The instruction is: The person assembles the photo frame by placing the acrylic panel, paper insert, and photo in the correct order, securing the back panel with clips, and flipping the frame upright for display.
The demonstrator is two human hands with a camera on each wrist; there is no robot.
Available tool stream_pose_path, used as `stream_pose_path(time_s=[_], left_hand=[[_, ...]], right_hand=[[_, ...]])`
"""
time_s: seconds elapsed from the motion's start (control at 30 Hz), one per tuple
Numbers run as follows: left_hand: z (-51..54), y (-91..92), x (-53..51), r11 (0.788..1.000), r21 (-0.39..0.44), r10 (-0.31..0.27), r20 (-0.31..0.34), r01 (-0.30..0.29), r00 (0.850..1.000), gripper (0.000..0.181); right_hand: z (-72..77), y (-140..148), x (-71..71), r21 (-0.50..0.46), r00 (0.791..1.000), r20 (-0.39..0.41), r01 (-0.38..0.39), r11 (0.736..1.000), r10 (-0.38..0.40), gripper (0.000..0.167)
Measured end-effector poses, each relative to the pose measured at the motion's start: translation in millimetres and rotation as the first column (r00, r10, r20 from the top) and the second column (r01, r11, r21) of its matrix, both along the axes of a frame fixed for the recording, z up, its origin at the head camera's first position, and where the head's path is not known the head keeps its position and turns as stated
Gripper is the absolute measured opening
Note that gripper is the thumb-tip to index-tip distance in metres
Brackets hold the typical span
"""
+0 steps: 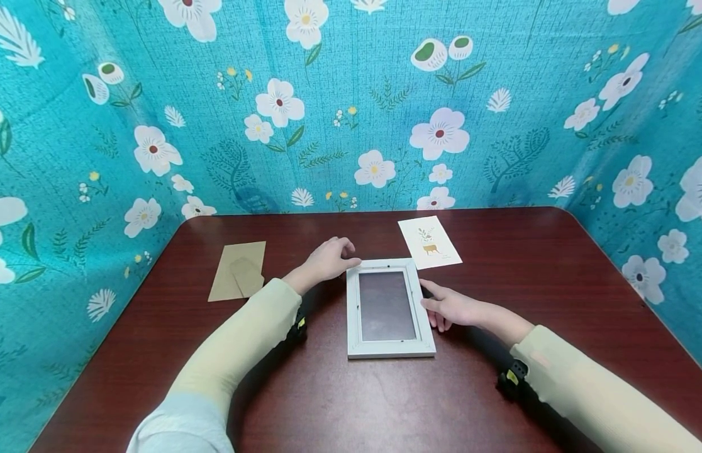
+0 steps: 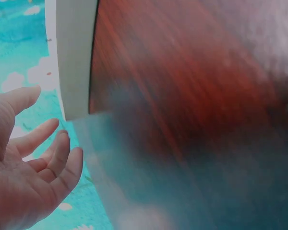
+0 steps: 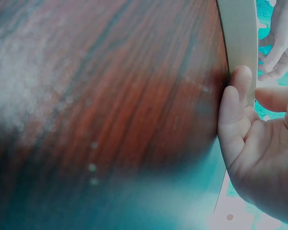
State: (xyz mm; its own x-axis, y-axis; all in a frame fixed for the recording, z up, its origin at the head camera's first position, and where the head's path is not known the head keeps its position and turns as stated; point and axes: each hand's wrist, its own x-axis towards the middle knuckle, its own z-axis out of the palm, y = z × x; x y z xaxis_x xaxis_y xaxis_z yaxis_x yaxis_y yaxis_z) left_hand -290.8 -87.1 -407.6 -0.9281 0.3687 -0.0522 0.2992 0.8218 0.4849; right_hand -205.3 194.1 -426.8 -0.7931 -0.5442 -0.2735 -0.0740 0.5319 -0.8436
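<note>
A white picture frame (image 1: 390, 349), with a grey pane and small dark tabs along its inner edge, lies at the table's middle. At its far left corner is my left hand (image 1: 328, 258), fingers loosely bent. The left wrist view shows this hand (image 2: 38, 163) with its fingers spread apart and gripping nothing. My right hand (image 1: 453, 306) touches the frame's right side. Seen from the right wrist, that hand (image 3: 259, 148) has its fingertips against the frame's pale side (image 3: 241, 33), with the thumb by the upper edge.
A brown backing board (image 1: 221, 280) with a stand flap lies at the left. Beyond the frame's right corner is a white card (image 1: 430, 242) with a plant picture. Blue flowered cloth (image 1: 339, 126) surrounds the dark red table (image 1: 306, 390) at the back and sides.
</note>
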Motion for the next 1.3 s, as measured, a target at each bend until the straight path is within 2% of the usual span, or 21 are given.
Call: stream_pose_path(time_s=[0.1,0.23,0.43,0.53,0.67,0.77,0.9,1.13,1.3], left_hand=[[-2.9,-5.7,-4.1,0.999,0.053,0.006,0.083,-0.011,0.997,0.035],[-6.8,-10.5,-6.4,0.990,0.139,-0.017,0.205,-0.011,0.979,0.034],[-14.2,-14.5,-12.2,0.976,0.219,-0.081,0.302,0.013,0.950,0.035],[-13.2,-17.1,-15.5,0.969,0.245,-0.106,0.365,0.014,0.925,0.036],[-11.7,-20.6,-18.2,0.952,0.304,-0.127,0.467,-0.025,0.875,0.033],[-12.3,-21.2,-18.8,0.941,0.335,-0.131,0.502,-0.052,0.855,0.027],[-11.3,-20.0,-18.7,0.938,0.342,-0.136,0.504,-0.053,0.853,0.023],[-13.0,-20.2,-17.2,0.942,0.331,-0.120,0.488,-0.057,0.864,0.023],[-14.7,-20.2,-17.1,0.940,0.335,-0.119,0.485,-0.058,0.866,0.022]], right_hand=[[-0.6,0,-0.4,-0.003,1.000,0.009,0.002,1.000,-0.002,0.058],[-1.3,-1,-0.3,-0.004,1.000,0.012,0.003,1.000,-0.003,0.059],[-1.0,-1,0.0,-0.012,1.000,0.009,-0.002,1.000,0.002,0.059],[-0.7,-2,0.1,-0.012,1.000,0.004,-0.001,1.000,0.001,0.059],[0.2,-1,0.5,-0.010,1.000,0.004,-0.002,1.000,0.002,0.060],[0.9,-1,0.6,-0.013,1.000,0.006,-0.005,1.000,0.005,0.060],[0.8,0,0.9,-0.015,1.000,0.004,0.002,1.000,-0.002,0.059],[-0.5,0,1.6,-0.016,1.000,-0.007,0.011,1.000,-0.012,0.057],[-1.0,0,1.4,-0.001,1.000,-0.016,0.021,1.000,-0.021,0.057]])
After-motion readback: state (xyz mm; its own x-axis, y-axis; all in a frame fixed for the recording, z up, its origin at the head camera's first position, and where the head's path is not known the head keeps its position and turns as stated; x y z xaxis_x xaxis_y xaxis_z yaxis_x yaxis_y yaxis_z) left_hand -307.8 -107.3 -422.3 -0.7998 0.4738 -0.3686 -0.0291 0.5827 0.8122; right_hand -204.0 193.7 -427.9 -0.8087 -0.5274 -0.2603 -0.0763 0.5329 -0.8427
